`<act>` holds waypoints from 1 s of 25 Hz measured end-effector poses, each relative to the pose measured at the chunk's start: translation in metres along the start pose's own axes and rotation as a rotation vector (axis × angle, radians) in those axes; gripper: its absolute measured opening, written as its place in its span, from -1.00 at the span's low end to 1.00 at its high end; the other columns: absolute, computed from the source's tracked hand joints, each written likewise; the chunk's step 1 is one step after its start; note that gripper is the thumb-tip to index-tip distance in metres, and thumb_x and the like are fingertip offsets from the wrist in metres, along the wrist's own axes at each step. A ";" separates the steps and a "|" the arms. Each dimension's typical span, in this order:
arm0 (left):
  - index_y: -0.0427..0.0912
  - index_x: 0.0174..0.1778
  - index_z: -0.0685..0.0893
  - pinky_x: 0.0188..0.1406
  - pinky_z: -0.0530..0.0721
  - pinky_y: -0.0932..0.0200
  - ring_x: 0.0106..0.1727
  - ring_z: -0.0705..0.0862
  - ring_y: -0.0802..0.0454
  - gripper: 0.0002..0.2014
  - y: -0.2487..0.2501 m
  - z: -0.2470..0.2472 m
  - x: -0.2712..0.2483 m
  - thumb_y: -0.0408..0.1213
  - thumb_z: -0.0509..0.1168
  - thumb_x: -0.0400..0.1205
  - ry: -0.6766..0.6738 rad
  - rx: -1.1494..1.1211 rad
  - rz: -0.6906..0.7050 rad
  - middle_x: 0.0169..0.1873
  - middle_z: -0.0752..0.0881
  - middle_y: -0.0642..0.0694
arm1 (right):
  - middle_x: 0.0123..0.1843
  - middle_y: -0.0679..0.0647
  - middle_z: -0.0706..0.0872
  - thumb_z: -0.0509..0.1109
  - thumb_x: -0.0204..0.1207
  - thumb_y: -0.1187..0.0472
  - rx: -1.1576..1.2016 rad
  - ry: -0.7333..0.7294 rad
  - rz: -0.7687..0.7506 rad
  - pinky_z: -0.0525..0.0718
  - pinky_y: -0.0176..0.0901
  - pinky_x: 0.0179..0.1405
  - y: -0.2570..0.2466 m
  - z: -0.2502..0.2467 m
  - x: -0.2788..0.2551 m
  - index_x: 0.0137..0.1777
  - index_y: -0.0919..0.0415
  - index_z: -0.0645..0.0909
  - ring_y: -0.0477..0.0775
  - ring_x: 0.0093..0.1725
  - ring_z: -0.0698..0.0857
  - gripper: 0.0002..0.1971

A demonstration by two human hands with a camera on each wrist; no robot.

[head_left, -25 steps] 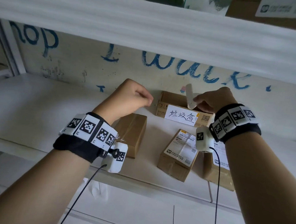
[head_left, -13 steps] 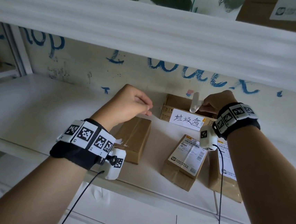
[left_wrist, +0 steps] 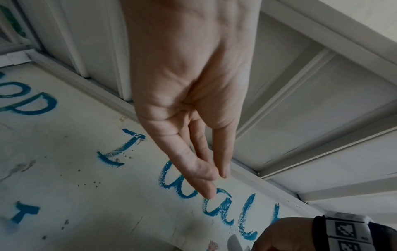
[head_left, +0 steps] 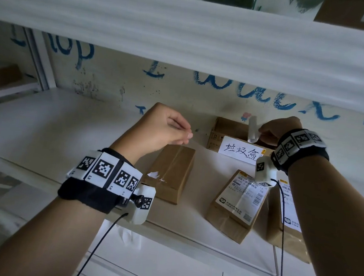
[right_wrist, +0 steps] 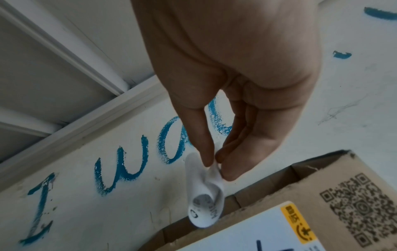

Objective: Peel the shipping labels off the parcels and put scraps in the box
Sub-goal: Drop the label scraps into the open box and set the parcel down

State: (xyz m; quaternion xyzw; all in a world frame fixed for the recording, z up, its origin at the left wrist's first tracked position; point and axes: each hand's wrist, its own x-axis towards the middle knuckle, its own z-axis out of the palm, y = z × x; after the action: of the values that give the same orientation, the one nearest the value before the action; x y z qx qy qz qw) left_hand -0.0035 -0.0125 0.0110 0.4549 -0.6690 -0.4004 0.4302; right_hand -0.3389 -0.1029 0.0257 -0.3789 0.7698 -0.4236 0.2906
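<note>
My right hand [head_left: 263, 134] pinches a curled white label scrap [head_left: 253, 129] between thumb and fingertips [right_wrist: 211, 161]. In the right wrist view the scrap [right_wrist: 206, 195] hangs just above the rim of the open cardboard scrap box [right_wrist: 322, 186]. That box [head_left: 228, 129] stands at the back of the shelf and bears a handwritten white sign. My left hand [head_left: 185, 136] hovers over a bare brown parcel [head_left: 171, 172]. Its fingers [left_wrist: 204, 169] are nearly straight with the tips together, and nothing shows between them. A labelled parcel [head_left: 237, 201] lies in front of the box.
Another labelled parcel [head_left: 287, 234] lies at the right, partly hidden by my right forearm. All stand on a white shelf [head_left: 44, 129] against a wall with blue writing [head_left: 237, 87]. An upper shelf edge padded with white foam [head_left: 187, 27] hangs overhead.
My right hand has carried the scrap slightly right and down over the box opening. My left hand stays over the bare parcel and its fingers have straightened somewhat.
</note>
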 end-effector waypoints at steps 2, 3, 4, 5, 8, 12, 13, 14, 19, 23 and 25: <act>-0.36 0.01 0.83 -0.22 0.79 0.32 -0.23 0.90 0.04 -0.85 0.001 -0.001 -0.001 -0.43 0.60 0.57 0.012 -0.005 -0.004 -0.24 0.90 -0.21 | -0.21 0.23 0.84 0.68 0.54 0.39 -0.033 0.021 -0.007 0.85 -0.02 0.13 0.002 0.002 0.004 -0.24 0.35 0.71 0.21 -0.11 0.84 -0.80; -0.35 0.01 0.83 -0.26 0.77 0.35 -0.26 0.88 0.08 -0.84 0.002 -0.001 -0.001 -0.41 0.61 0.57 0.015 0.002 -0.005 -0.25 0.90 -0.21 | -0.22 0.22 0.83 0.71 0.51 0.35 -0.047 0.024 -0.014 0.79 -0.03 0.08 0.002 0.004 0.007 -0.26 0.33 0.72 0.20 -0.13 0.79 -0.78; -0.35 0.02 0.83 -0.28 0.76 0.36 -0.27 0.88 0.09 -0.83 0.003 -0.001 -0.002 -0.40 0.61 0.56 0.017 0.011 -0.005 -0.24 0.90 -0.20 | -0.22 0.22 0.82 0.72 0.50 0.34 -0.044 0.017 -0.017 0.77 -0.03 0.05 0.002 0.004 0.006 -0.27 0.32 0.72 0.19 -0.15 0.76 -0.77; -0.34 0.02 0.83 -0.28 0.77 0.34 -0.27 0.88 0.09 -0.82 0.003 -0.002 -0.003 -0.38 0.61 0.56 0.016 0.020 -0.004 -0.24 0.90 -0.20 | -0.20 0.22 0.83 0.71 0.50 0.35 -0.008 0.005 -0.017 0.80 -0.06 0.05 0.002 0.005 0.007 -0.27 0.32 0.73 0.18 -0.18 0.77 -0.78; -0.33 0.02 0.83 -0.23 0.82 0.31 -0.24 0.88 0.07 -0.81 0.004 -0.003 -0.005 -0.34 0.62 0.57 0.007 0.038 0.001 -0.22 0.90 -0.20 | -0.18 0.23 0.82 0.68 0.53 0.45 0.134 -0.023 -0.001 0.90 -0.03 0.11 0.002 0.007 0.007 -0.23 0.34 0.71 0.11 -0.27 0.82 -0.80; -0.30 0.01 0.84 -0.25 0.79 0.29 -0.28 0.86 0.07 -0.82 0.004 -0.003 -0.007 -0.32 0.62 0.57 0.000 0.056 0.009 -0.25 0.90 -0.19 | -0.22 0.20 0.80 0.68 0.55 0.42 0.150 -0.002 -0.006 0.87 -0.19 -0.26 0.003 0.007 0.004 -0.21 0.33 0.70 0.07 -0.31 0.78 -0.80; -0.30 0.01 0.84 -0.23 0.80 0.27 -0.25 0.87 0.01 -0.83 0.004 -0.003 -0.007 -0.32 0.62 0.57 -0.001 0.060 0.012 -0.25 0.90 -0.18 | -0.21 0.20 0.81 0.68 0.56 0.40 0.148 0.006 -0.010 0.87 -0.16 -0.18 0.004 0.007 0.004 -0.22 0.33 0.70 0.08 -0.29 0.78 -0.79; -0.28 0.01 0.84 -0.22 0.81 0.25 -0.21 0.89 -0.06 -0.83 0.004 -0.003 -0.008 -0.31 0.62 0.57 0.000 0.066 0.014 -0.26 0.90 -0.17 | -0.18 0.21 0.82 0.67 0.57 0.39 0.150 0.012 -0.018 0.88 -0.11 -0.05 0.004 0.006 0.003 -0.22 0.32 0.70 0.09 -0.26 0.79 -0.79; -0.27 -0.01 0.85 -0.29 0.78 0.24 -0.18 0.89 -0.13 -0.83 0.003 -0.004 -0.010 -0.30 0.63 0.56 0.006 0.087 0.028 -0.26 0.90 -0.18 | -0.20 0.22 0.84 0.65 0.58 0.39 0.199 -0.003 -0.010 0.79 -0.25 -0.54 0.007 0.006 -0.002 -0.10 0.40 0.76 0.05 -0.35 0.79 -0.88; -0.27 -0.01 0.85 -0.35 0.74 0.29 -0.26 0.86 0.04 -0.83 0.004 -0.004 -0.010 -0.30 0.63 0.56 0.013 0.097 0.026 -0.25 0.90 -0.15 | -0.18 0.23 0.87 0.64 0.59 0.40 0.201 -0.017 0.010 0.71 -0.31 -0.64 0.009 0.005 0.001 0.01 0.40 0.79 0.08 -0.30 0.85 -0.91; -0.26 -0.01 0.84 -0.36 0.74 0.30 -0.27 0.86 0.04 -0.84 0.004 -0.005 -0.011 -0.30 0.62 0.56 0.014 0.101 0.024 -0.25 0.90 -0.15 | -0.16 0.26 0.88 0.63 0.60 0.41 0.170 -0.021 0.013 0.72 -0.28 -0.64 0.010 0.006 0.005 0.03 0.42 0.80 0.12 -0.27 0.86 -0.91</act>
State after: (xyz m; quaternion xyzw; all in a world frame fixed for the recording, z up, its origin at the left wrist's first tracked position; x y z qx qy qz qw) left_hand 0.0027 -0.0022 0.0137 0.4705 -0.6908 -0.3578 0.4163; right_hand -0.3403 -0.1059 0.0135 -0.3523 0.7303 -0.4816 0.3326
